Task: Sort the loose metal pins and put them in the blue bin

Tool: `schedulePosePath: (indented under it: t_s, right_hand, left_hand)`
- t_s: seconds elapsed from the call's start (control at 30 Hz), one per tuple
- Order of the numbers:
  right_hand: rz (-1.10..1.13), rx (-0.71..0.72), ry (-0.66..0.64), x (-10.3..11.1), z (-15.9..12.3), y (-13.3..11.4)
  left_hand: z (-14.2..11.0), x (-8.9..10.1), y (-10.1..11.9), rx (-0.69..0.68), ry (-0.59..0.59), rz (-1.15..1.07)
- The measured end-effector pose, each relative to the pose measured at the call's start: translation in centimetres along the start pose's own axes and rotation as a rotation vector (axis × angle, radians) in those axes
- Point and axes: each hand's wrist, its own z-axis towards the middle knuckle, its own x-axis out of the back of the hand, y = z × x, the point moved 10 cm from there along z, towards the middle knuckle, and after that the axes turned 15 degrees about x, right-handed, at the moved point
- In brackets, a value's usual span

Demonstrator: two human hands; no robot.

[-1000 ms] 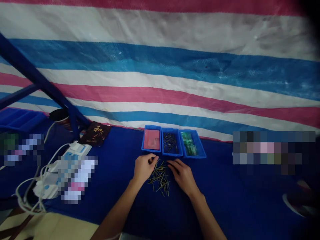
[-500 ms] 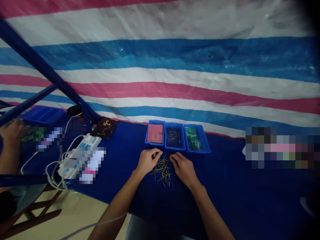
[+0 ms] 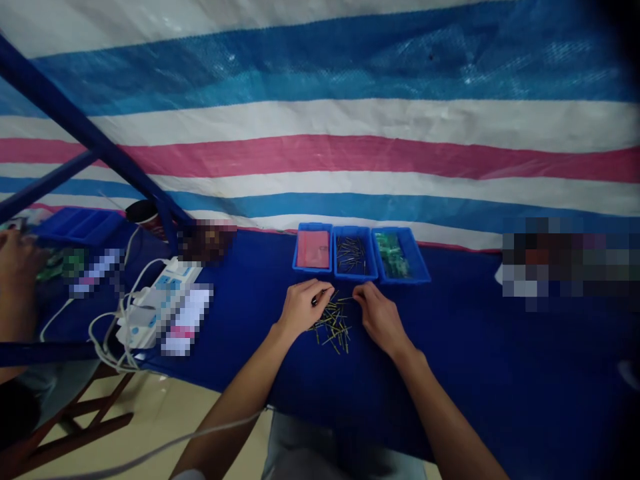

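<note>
A loose pile of thin brass pins (image 3: pixel 333 328) lies on the blue cloth (image 3: pixel 465 347) in front of the trays. My left hand (image 3: pixel 303 308) rests at the pile's left side, its fingertips pinched on a dark pin (image 3: pixel 317 299). My right hand (image 3: pixel 379 316) is at the pile's right side, fingers curved down and nearly touching the nearest pins. Behind the pile stand several blue trays: one holds a pink sheet (image 3: pixel 313 249), the middle one dark pins (image 3: pixel 353 254), the right one green circuit boards (image 3: pixel 393 255).
A white power strip (image 3: pixel 167 300) with white cables lies to the left. Beyond it are a blue tray (image 3: pixel 80 225) and a dark cup (image 3: pixel 143 213). A co-worker's hand (image 3: pixel 15 263) is at the far left edge. A striped tarpaulin and blue metal frame rise behind.
The view has tilted and shifted, so the table sits higher in the picture. My hands are slightly farther apart, and a dark pin now shows in my left fingertips.
</note>
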Motion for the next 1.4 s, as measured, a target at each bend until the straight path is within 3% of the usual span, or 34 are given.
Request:
schedulePosePath:
  t_s: [0.17, 0.3, 0.53, 0.73, 1.03, 1.4]
  right_hand:
    - [-0.017, 0.035, 0.110, 1.4, -0.4, -1.3]
    - [-0.042, 0.091, 0.124, 1.5, -0.5, -2.8]
    - [-0.042, 0.163, 0.128, 1.4, -0.2, -4.1]
    - [0.107, 0.097, 0.185, 1.6, -0.9, -3.7]
    - [0.108, 0.095, 0.171, 1.6, -0.4, -4.7]
    - [0.134, 0.080, 0.203, 1.0, -0.7, -4.2]
  left_hand:
    - [-0.8, 0.3, 1.6, -0.103, 0.019, -0.028]
    - [-1.6, -0.7, 3.1, -0.204, -0.048, 0.003]
    - [-2.0, -0.7, 3.6, -0.240, 0.017, -0.049]
    - [-1.8, -0.3, 3.3, -0.180, -0.060, -0.169]
    - [-1.4, 1.0, 2.5, -0.071, 0.003, -0.269]
    - [-1.9, -0.3, 1.4, 0.039, 0.010, -0.344]
